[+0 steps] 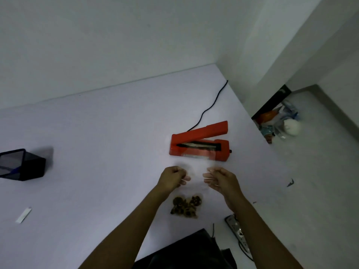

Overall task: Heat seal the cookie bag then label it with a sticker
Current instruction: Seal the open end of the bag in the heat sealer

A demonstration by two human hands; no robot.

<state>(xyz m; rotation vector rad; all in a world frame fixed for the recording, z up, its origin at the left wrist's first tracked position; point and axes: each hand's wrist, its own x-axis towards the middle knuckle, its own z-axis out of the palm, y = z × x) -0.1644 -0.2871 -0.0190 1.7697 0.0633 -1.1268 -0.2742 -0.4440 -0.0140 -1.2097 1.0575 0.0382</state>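
Both the left hand [172, 176] and right hand [220, 178] pinch the clear cookie bag [187, 205] by its top edge, near the open red heat sealer [200, 142]; the cookies lie at the bag's near end. A slack or wrinkled mouth could seal crooked; uneven tension between the hands would cause it.

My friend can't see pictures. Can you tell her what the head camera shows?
Two hands, left hand and right hand, hold a clear cookie bag by its top in front of an open red heat sealer on a pale table. A black mesh pot sits far left.
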